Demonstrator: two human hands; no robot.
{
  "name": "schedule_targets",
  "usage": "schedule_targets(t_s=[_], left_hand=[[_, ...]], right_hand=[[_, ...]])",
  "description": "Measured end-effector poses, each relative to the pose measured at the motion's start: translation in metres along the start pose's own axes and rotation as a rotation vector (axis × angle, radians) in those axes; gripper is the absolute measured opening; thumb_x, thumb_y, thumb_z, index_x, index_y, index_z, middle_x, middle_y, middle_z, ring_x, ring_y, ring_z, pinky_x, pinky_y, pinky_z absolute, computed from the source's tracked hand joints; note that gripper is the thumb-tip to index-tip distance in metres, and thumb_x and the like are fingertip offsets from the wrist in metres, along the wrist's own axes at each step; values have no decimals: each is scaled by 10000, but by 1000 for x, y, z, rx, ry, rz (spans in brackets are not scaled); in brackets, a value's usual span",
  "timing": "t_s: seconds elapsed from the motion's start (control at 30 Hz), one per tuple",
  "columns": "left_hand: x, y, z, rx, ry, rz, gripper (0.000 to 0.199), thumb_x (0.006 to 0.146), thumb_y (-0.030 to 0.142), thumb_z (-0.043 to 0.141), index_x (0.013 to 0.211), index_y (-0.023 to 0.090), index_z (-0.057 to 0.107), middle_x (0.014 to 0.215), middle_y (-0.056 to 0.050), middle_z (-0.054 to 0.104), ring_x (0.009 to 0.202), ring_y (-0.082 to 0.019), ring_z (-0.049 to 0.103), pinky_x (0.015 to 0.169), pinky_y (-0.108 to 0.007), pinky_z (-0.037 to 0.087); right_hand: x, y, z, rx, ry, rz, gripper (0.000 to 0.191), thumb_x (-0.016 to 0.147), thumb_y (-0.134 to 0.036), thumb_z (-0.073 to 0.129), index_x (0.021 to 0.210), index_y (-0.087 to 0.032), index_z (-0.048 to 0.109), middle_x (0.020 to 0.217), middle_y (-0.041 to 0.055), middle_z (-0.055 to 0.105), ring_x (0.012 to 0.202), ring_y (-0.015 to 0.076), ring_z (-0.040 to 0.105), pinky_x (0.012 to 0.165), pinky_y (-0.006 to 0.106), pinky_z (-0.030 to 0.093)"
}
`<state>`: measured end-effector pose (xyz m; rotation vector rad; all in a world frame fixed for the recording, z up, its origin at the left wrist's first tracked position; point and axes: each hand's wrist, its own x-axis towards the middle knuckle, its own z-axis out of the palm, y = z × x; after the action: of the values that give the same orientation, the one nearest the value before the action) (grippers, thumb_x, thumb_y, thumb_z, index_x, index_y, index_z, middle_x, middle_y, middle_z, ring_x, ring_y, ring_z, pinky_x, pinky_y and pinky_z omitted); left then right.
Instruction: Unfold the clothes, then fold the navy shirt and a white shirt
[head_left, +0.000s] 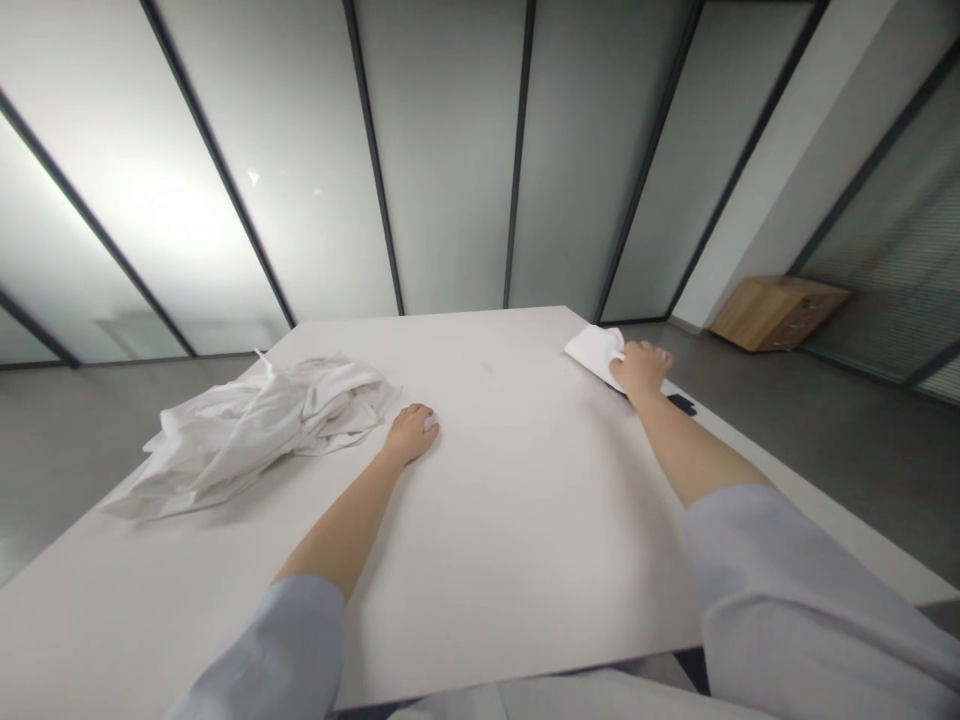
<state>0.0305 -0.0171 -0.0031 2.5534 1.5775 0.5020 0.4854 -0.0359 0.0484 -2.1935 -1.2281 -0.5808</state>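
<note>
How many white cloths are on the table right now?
2. A crumpled white cloth lies on the left of the white table, beside the left hand; a smaller white cloth sits at the right edge under the right hand. The heap could hide another.

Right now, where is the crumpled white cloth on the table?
In the head view, the crumpled white cloth lies on the left side of the white table, just left of the person's left hand.

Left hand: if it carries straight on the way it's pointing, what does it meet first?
The way looks free: from the left hand, the line crosses the white table to its far edge, passing left of the white cloth. Depth is hard to judge from here.
</note>
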Motion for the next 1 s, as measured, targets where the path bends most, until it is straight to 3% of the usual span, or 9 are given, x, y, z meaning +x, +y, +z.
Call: schedule_targets(t_s=[0.13, 0.23, 0.33, 0.4, 0.53, 0.73, 0.83, 0.93, 1.0], left_hand=[[-1, 1, -2, -2, -3, -13, 366, 859, 293, 489, 1183, 157, 591, 1261, -128, 596, 1171, -254, 540, 1028, -371, 399], [-2, 2, -2, -34, 17, -11, 436, 851, 304, 514, 1264, 161, 534, 1317, -134, 559, 1222, -255, 513, 1051, -376, 382], [-4, 4, -1, -91, 58, 39, 534, 850, 351, 540, 1336, 145, 463, 1365, -147, 517, 1273, -261, 473, 1078, -389, 364], [-6, 6, -1, -127, 77, 94, 543, 852, 370, 547, 1346, 163, 454, 1377, -134, 508, 1293, -258, 456, 1096, -398, 351], [-8, 8, -1, -158, 65, 146, 508, 860, 357, 542, 1331, 178, 473, 1381, -122, 510, 1311, -255, 444, 1114, -404, 338], [-11, 24, -3, -189, 66, 197, 615, 847, 395, 571, 1386, 154, 400, 1361, -134, 528, 1270, -249, 488, 1079, -376, 372], [-14, 36, -5, -132, 25, 239, 633, 790, 508, 631, 1310, 175, 491, 1293, -128, 576, 1211, -276, 527, 1042, -394, 398], [-14, 43, -7, -44, -57, 253, 498, 780, 548, 622, 1145, 209, 608, 1191, -104, 630, 1125, -278, 574, 1005, -394, 415], [-13, 44, -8, 9, -65, 218, 410, 806, 512, 592, 1080, 209, 633, 1143, -103, 648, 1092, -273, 590, 1005, -394, 408]], right_hand=[[-42, -82, 0, 230, -165, -367, 259, 728, -178, 575, 955, -132, 691, 1024, 158, 659, 979, 291, 567, 885, 396, 405], [-93, -139, 2, 447, -452, -710, 290, 786, -257, 592, 1050, -193, 694, 1032, 96, 699, 988, 262, 603, 909, 366, 423], [-133, -173, 4, 544, -489, -895, 390, 849, -385, 586, 1189, -205, 648, 1235, 112, 643, 1223, 288, 506, 1067, 434, 309], [-146, -181, 6, 497, -465, -835, 474, 855, -436, 587, 1261, -191, 605, 1356, 142, 557, 1323, 324, 406, 1103, 496, 245], [-147, -178, 14, 396, -543, -670, 555, 824, -469, 630, 1311, -212, 562, 1394, 149, 515, 1311, 341, 420, 1057, 495, 324], [-138, -175, 22, 485, -536, -555, 184, 841, -267, 569, 971, -192, 675, 1087, 122, 671, 1040, 262, 588, 920, 362, 426], [-132, -172, 28, 717, -500, -266, 171, 854, -280, 477, 821, -201, 625, 882, 73, 689, 875, 226, 610, 800, 317, 460], [-123, -165, 37, 976, -388, 116, 207, 828, -363, 443, 710, -225, 543, 712, 27, 637, 749, 208, 592, 681, 295, 471], [-118, -160, 41, 1071, -340, 265, 220, 821, -386, 407, 706, -234, 516, 671, 11, 605, 698, 197, 591, 623, 287, 477]])
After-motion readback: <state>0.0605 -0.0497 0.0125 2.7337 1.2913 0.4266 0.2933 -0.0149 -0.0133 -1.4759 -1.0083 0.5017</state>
